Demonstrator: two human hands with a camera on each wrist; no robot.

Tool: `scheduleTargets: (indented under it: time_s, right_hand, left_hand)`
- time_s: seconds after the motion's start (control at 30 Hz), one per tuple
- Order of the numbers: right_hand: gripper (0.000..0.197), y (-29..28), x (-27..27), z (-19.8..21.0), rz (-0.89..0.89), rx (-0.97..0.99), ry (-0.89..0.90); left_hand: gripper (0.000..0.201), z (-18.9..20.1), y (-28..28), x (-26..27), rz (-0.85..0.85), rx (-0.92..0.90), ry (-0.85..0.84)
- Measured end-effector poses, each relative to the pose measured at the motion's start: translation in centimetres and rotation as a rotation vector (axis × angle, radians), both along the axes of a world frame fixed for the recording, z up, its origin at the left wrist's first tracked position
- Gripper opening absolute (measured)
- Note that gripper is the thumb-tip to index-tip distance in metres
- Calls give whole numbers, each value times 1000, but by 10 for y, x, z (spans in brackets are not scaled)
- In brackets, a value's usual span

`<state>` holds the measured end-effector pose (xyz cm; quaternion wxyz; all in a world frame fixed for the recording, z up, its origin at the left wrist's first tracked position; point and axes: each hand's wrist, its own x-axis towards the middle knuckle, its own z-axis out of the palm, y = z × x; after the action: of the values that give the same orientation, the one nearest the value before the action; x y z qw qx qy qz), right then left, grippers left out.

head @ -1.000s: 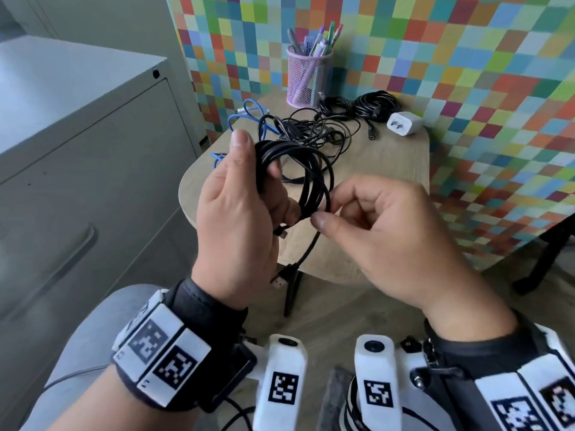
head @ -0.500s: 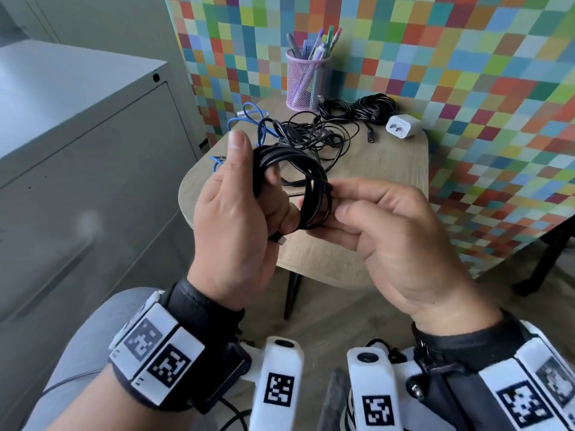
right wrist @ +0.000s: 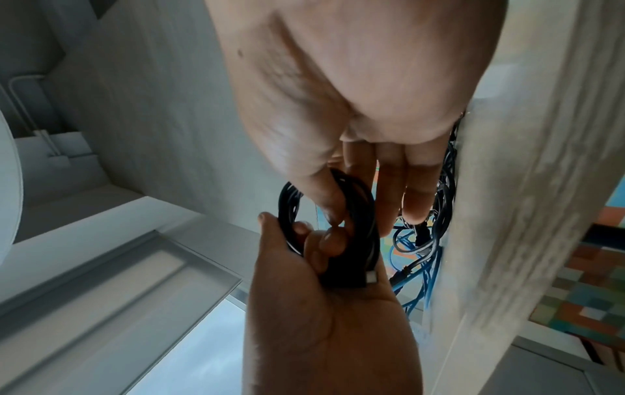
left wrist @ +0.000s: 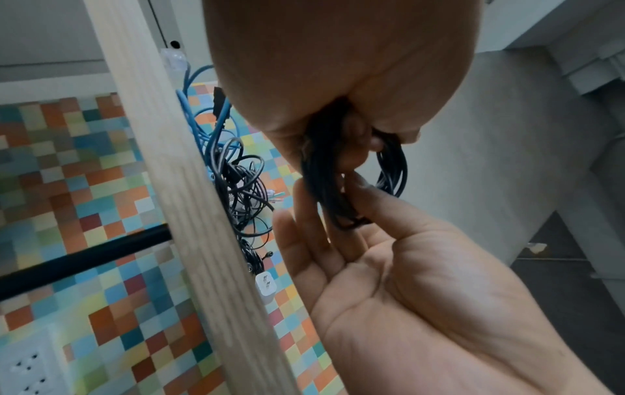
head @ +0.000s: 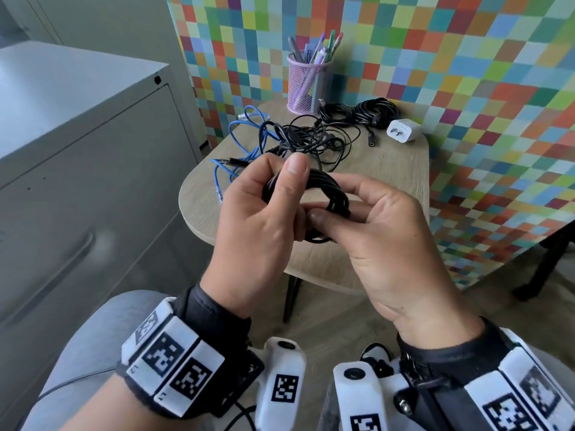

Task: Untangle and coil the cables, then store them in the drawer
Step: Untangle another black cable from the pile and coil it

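Note:
A coiled black cable (head: pixel 326 189) hangs in the air in front of the small wooden table (head: pixel 395 169). My left hand (head: pixel 264 219) grips the coil's left side, thumb on top. My right hand (head: pixel 382 231) pinches the coil's right side between thumb and fingers. The same coil (left wrist: pixel 324 181) shows between both hands in the left wrist view, and in the right wrist view the coil (right wrist: pixel 355 221) has a white-tipped plug at its lower end. On the table lie a tangle of thin black cables (head: pixel 311 141), a blue cable (head: pixel 249 141) and a wound black cable bundle (head: pixel 370 112).
A white charger plug (head: pixel 403 130) and a pink mesh pen cup (head: pixel 306 84) stand at the table's back. A grey metal drawer cabinet (head: pixel 77 169) with its drawers closed stands to the left. A multicoloured checkered wall (head: pixel 466 73) lies behind the table.
The loose end that hung below the coil has been drawn up into it. Both hands have closed in on the coil and tilted it flatter.

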<state>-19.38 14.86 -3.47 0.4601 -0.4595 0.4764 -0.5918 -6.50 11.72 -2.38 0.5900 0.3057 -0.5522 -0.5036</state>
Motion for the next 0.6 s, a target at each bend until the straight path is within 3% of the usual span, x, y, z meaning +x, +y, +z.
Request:
scheduleTargets:
  time_s: [0.1, 0.27, 0.43, 0.6]
  right_hand:
    - [28, -2, 0, 1, -32, 7, -19]
    - [32, -3, -13, 8, -75, -32, -88]
    - [23, -3, -18, 5, -36, -2, -205]
    - [21, -2, -21, 8, 133, 68, -344]
  left_hand:
    - [36, -2, -2, 3, -35, -64, -33]
    - [16, -4, -7, 14, -242, -200, -100]
    - [27, -10, -18, 20, -168, -232, -289]
    - [26, -10, -22, 24, -133, -286, -349]
